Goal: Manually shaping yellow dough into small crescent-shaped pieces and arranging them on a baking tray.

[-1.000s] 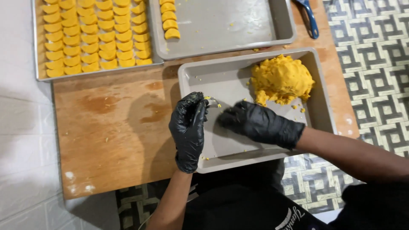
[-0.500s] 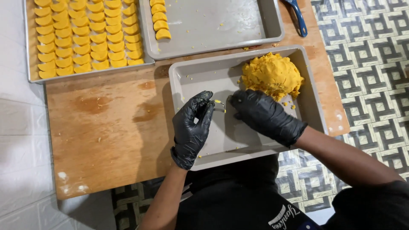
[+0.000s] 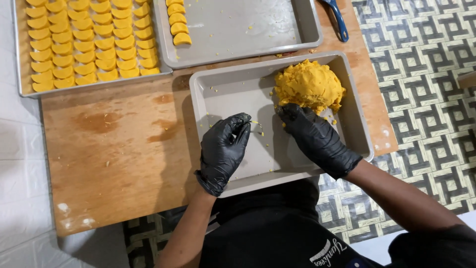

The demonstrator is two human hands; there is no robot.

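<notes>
Dough (image 3: 310,87) tray (image 3: 223,94) on wooden board (image 3: 114,164), patterned floor (image 3: 421,74).

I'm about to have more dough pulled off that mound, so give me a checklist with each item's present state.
1. Both hands gloved: left hand, right hand. Ok.
2. Right hand at the dough mound: ok, fingers at its base.
3. Left hand's fingers hold a small tool: cannot tell, something thin shows.
4. Grey tray flat on the wooden board: ok.
5. Room on the second tray: ok, few pieces only.
</notes>
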